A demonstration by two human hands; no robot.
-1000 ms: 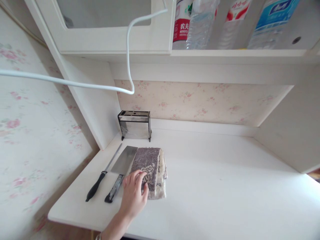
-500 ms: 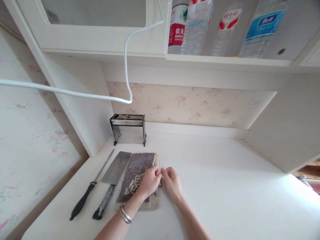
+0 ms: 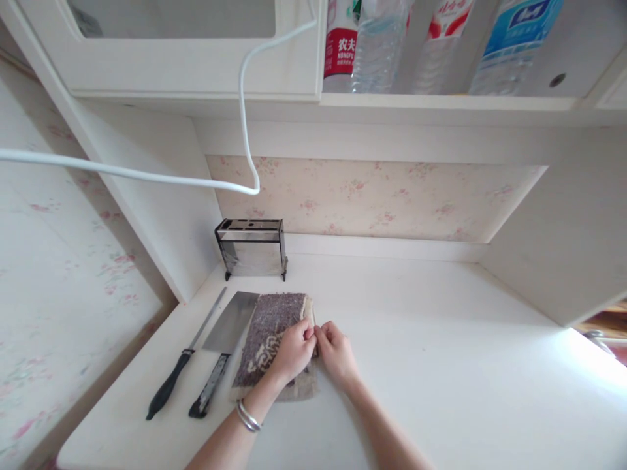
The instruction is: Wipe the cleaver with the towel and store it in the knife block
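Note:
A folded towel (image 3: pixel 279 313), purple-grey with a cream pattern and beige edges, lies flat on the white table. My left hand (image 3: pixel 295 350) rests over its right part, fingers closed in a pinch on the right edge. Right beside it, my right hand (image 3: pixel 337 354) is closed too, thumb and forefinger pinching that same edge. The fingertips of both hands nearly touch, and the bit of cloth between them is mostly hidden. A cleaver (image 3: pixel 230 326) with a dark, worn handle lies along the towel's left side. Left of the cleaver is a sharpening steel (image 3: pixel 171 382) with a black handle.
A shiny metal box-shaped holder (image 3: pixel 252 256) with a black frame stands at the back left of the table (image 3: pixel 441 378). Overhead, a white cable (image 3: pixel 196 183) crosses in front of the cabinet. Several plastic bottles (image 3: pixel 382 49) stand on the open shelf.
The view has tipped slightly downward, so the shelf and bottles sit higher in the picture. Both hands keep their pinch at the towel's right edge, with barely any movement.

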